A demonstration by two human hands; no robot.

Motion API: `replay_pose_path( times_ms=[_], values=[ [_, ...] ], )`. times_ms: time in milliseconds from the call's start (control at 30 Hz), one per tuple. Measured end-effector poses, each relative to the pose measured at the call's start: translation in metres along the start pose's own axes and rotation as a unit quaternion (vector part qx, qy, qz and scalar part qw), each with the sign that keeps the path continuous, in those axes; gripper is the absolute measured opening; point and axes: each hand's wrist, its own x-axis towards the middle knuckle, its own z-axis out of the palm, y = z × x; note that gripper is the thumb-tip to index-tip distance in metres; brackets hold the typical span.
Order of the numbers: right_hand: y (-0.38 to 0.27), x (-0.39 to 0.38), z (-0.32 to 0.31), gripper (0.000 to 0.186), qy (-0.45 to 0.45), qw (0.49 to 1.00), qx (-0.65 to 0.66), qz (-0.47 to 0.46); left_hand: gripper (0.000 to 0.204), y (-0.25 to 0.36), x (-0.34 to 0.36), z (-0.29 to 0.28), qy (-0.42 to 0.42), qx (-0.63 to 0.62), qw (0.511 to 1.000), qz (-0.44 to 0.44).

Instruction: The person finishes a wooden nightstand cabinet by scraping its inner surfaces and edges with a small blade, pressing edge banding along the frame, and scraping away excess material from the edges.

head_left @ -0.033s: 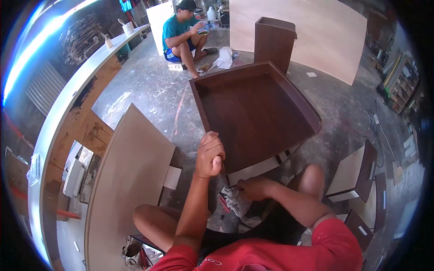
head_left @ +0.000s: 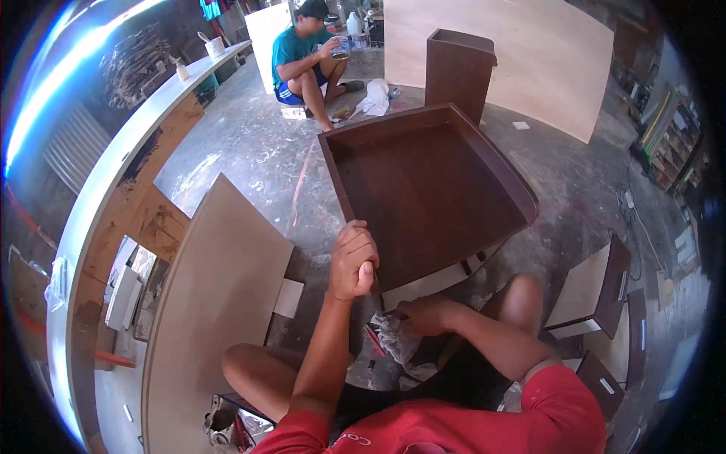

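Observation:
A dark brown wooden cabinet [head_left: 431, 204] with a raised rim round its top stands in front of me. My left hand [head_left: 353, 261] is closed round the rim at its near left corner, thumb toward me. Just below the near edge, my right hand [head_left: 429, 314] is closed on a crumpled whitish rag [head_left: 397, 340], which hangs down beside the cabinet's corner. The fingertips of that hand are partly hidden. Something small and red [head_left: 374, 339] shows beside the rag; its kind cannot be made out.
A pale panel [head_left: 219, 265] leans at my left, before a long white-edged bench [head_left: 121, 151]. Brown-fronted drawers [head_left: 594, 291] lie at right. Farther off stand a tall brown box [head_left: 457, 76] and a large pale board [head_left: 544, 68]. A person [head_left: 302, 60] sits holding a jar.

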Motion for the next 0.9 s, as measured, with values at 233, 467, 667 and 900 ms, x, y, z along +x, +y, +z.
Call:
replay_pose_path(
  times_ms=[233, 467, 667, 900],
  values=[
    [0.009, 0.022, 0.010, 0.041, -0.018, 0.999, -0.041, -0.021, 0.078, 0.056, -0.036, 0.035, 0.105, -0.032, 0.972, -0.206],
    [0.020, 0.034, 0.029, 0.030, 0.042, 0.996, -0.015, -0.071, 0.098, 0.095, -0.082, 0.069, 0.132, -0.123, 0.928, -0.327],
    [0.036, 0.039, 0.039, 0.033, 0.082, 0.992, -0.063, -0.077, 0.097, 0.087, -0.147, 0.107, 0.121, -0.082, 0.923, -0.357],
    [0.039, 0.021, 0.023, 0.040, 0.109, 0.985, -0.121, -0.064, 0.092, 0.082, -0.201, 0.135, 0.128, 0.058, 0.912, -0.385]
  ],
)
